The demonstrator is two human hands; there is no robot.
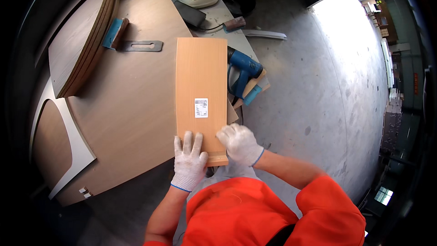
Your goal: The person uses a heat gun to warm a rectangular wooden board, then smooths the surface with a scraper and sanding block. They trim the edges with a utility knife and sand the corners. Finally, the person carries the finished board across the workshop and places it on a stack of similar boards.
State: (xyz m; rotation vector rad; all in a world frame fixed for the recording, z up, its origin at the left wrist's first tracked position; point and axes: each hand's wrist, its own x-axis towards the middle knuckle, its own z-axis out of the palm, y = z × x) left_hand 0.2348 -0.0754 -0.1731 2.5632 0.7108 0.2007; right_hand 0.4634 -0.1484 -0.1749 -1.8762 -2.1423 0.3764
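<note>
A long light-brown wooden board [201, 70] with a white printed label [201, 108] lies lengthwise in front of me. Its near end shows a stepped lip beside my fingers. My left hand [189, 163], in a white knitted glove, rests on the board's near left corner with the fingers stretched out flat. At the near right edge, my right hand [241, 144] is closed in the same kind of glove. Its knuckles face up, so whatever the fingers may hold is hidden. A blue heat gun [246, 69] lies just right of the board.
Under the board spreads a large wooden panel [132, 109]. Stacked curved boards [86, 41] lie at left, with a blue-wrapped block [114, 33] and a slotted metal plate [142, 45] nearby. A white curved frame [75, 141] sits lower left. Concrete floor [305, 100] extends to the right.
</note>
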